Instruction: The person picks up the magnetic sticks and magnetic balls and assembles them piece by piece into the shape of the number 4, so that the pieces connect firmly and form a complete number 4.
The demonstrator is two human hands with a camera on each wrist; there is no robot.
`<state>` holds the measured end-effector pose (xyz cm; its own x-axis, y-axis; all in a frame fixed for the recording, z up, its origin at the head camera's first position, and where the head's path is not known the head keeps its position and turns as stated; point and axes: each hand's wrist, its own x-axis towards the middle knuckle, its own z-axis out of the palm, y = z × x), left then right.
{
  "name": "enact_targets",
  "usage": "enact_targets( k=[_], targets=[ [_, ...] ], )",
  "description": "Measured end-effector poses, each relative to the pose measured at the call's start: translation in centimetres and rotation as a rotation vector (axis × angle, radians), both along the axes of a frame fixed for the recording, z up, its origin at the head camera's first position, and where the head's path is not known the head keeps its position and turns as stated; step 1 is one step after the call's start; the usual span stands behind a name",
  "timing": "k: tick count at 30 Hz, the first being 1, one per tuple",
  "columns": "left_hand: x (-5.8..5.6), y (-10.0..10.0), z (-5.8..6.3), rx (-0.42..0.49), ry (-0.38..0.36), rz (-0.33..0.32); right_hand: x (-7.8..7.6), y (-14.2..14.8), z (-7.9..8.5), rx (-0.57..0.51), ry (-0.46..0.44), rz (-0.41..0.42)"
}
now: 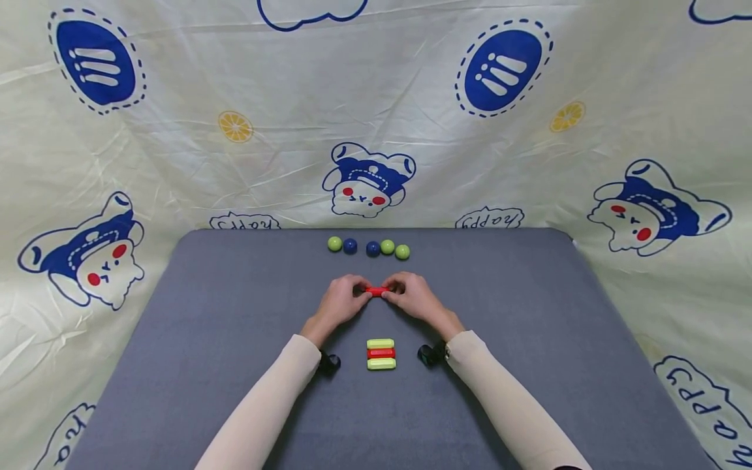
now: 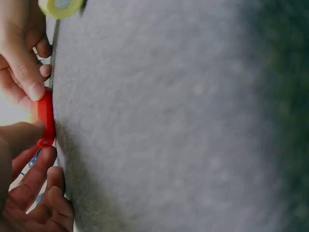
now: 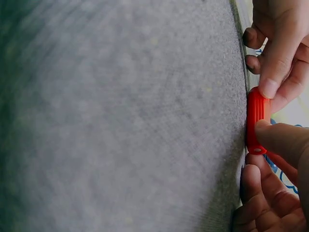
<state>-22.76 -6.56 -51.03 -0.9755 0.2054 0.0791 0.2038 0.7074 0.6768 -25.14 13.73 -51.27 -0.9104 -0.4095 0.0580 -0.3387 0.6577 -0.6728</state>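
Note:
A small red ridged plastic bar (image 1: pixel 376 292) is held level between both hands over the grey table. Its left end is pinched between the thumb and fingers of my left hand (image 1: pixel 343 299), and my right hand (image 1: pixel 413 297) pinches the other end. In the right wrist view the red bar (image 3: pixel 257 121) shows long grooves and a small hole at one end. The left wrist view also shows the red bar (image 2: pixel 46 118), with a thumb on it from each hand. Its exact kind cannot be told.
Between the forearms, a yellow-green bar (image 1: pixel 380 343), a red bar (image 1: pixel 381 353) and another yellow-green bar (image 1: pixel 381 364) lie side by side. Green balls (image 1: pixel 335 243) and blue balls (image 1: pixel 373 249) sit in a row near the far edge of the table (image 1: pixel 235 365). A printed cloth (image 1: pixel 282 176) hangs behind.

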Motion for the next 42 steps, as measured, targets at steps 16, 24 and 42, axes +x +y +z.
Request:
enact_targets(
  k=[16, 24, 42],
  targets=[
    [-4.8, -4.7, 1.1, 0.230, 0.047, 0.216, -0.3, 0.0, 0.1, -0.024, 0.010, -0.010],
    [-6.6, -5.0, 0.5, 0.220, 0.050, 0.309, -0.1, 0.1, -0.1, -0.044, -0.014, -0.032],
    [-8.3, -4.9, 0.5, -0.026, -0.022, 0.271, -0.2, 0.1, -0.4, -0.065, -0.029, -0.013]
  ],
)
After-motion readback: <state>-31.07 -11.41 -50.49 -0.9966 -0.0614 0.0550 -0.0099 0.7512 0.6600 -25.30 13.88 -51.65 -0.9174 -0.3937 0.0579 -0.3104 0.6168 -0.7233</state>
